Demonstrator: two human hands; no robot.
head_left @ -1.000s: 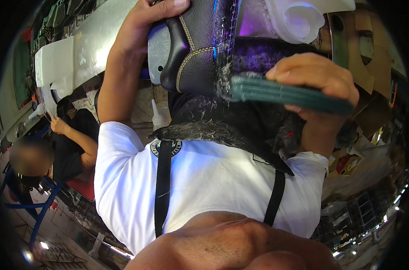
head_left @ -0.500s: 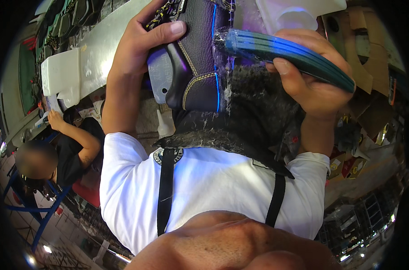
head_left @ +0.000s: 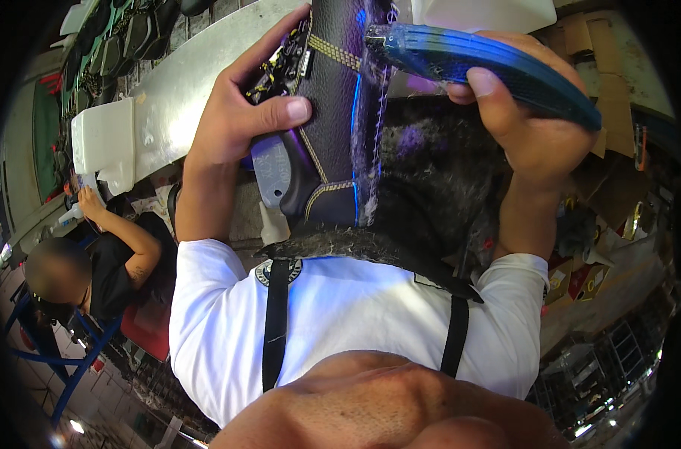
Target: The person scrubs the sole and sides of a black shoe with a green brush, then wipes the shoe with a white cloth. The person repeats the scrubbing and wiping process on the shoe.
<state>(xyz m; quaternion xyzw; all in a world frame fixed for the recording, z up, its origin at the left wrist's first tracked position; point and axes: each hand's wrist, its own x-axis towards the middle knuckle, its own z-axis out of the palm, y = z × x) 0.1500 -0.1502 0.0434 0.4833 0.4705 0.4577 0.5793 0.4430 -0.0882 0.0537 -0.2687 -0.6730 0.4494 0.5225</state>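
Observation:
My left hand (head_left: 258,120) grips a black leather shoe (head_left: 329,112) with pale yellow stitching, its thumb pressed on the leather and its fingers at the black-and-yellow laces (head_left: 284,67). A grey-blue plastic last (head_left: 271,168) sticks out of the shoe's opening. Along the shoe's right edge runs a rough, whitish, stringy strip, with a bright blue line of light beside it. My right hand (head_left: 524,112) is closed around a curved, grooved blue-green tool (head_left: 445,56). The tool's dark, worn end lies at that rough edge; I cannot tell its exact kind.
A shiny metal bench top (head_left: 183,97) runs behind the shoe, with a white plastic container (head_left: 104,135) at left. Many dark shoes (head_left: 131,37) stand at the far left. A co-worker (head_left: 123,254) sits there. Cardboard (head_left: 606,82) is at right; a dark apron (head_left: 423,172) covers my lap.
The shoe has slid toward me, with the left hand still on it. The tool's end has moved up along the rough edge, away from me, in the right hand.

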